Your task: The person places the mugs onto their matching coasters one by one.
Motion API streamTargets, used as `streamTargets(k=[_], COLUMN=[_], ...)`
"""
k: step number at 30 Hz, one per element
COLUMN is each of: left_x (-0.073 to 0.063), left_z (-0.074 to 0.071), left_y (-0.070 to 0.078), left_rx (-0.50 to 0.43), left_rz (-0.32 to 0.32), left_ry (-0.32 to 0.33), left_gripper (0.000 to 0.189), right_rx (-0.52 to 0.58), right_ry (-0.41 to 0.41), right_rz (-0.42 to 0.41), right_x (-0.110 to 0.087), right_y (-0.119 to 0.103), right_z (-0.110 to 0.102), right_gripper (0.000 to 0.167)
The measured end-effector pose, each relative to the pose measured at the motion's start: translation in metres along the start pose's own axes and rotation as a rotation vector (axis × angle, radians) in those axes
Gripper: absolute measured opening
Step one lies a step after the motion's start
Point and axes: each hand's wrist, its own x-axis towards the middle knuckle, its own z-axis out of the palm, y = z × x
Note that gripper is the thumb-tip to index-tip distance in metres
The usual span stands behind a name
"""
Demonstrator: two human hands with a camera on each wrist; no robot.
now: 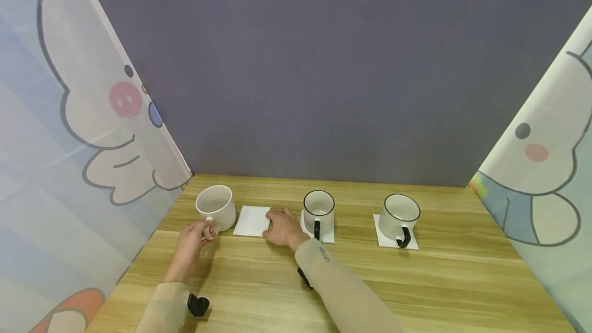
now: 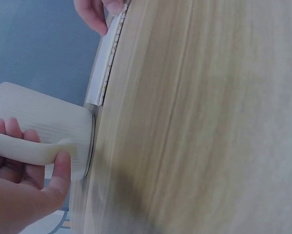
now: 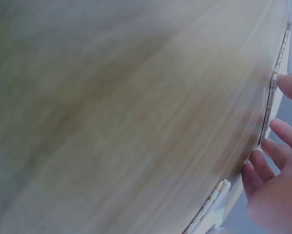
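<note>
At the left of the table, a white mug (image 1: 222,214) stands with its handle toward the person. My left hand (image 1: 190,245) grips this handle (image 2: 31,148), thumb on one side and fingers curled behind it. Just right of the mug lies a square white coaster (image 1: 252,221), its layered edge showing in both wrist views. My right hand (image 1: 283,227) reaches to the coaster's right side, thumb near the front corner and a finger at the far part of that edge. In the right wrist view the fingers (image 3: 284,134) are spread and fairly straight.
Right of my right hand, a black-rimmed mug (image 1: 319,209) with a black handle stands on a white coaster (image 1: 329,236). Farther right, a similar mug (image 1: 400,215) sits on another coaster (image 1: 386,239). A dark grey panel (image 1: 324,76) rises behind the wooden table (image 1: 444,281).
</note>
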Motion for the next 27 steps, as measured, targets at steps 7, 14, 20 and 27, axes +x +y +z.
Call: streamTargets(k=[7,14,20,27], left_x=[0.0,0.0,-0.003,-0.006], left_z=[0.002,0.005,0.006,0.007], left_y=[-0.001,0.002,0.007,0.01], left_rx=[-0.023,-0.053,-0.057,-0.049], left_rz=[0.036,0.02,0.012,0.016], left_ry=[0.028,0.052,0.052,0.05], left_gripper=[0.033,0.03,0.028,0.029], right_rx=[0.011,0.018,0.025,0.027], right_ry=[-0.004,-0.004,-0.009,-0.021], right_rz=[0.008,0.02,0.026,0.021], right_x=[-0.001,0.0,-0.001,-0.003], right_y=[0.0,0.001,0.0,-0.001], right_z=[-0.002,-0.001,-0.002,-0.001], right_gripper=[0.052,0.052,0.052,0.052])
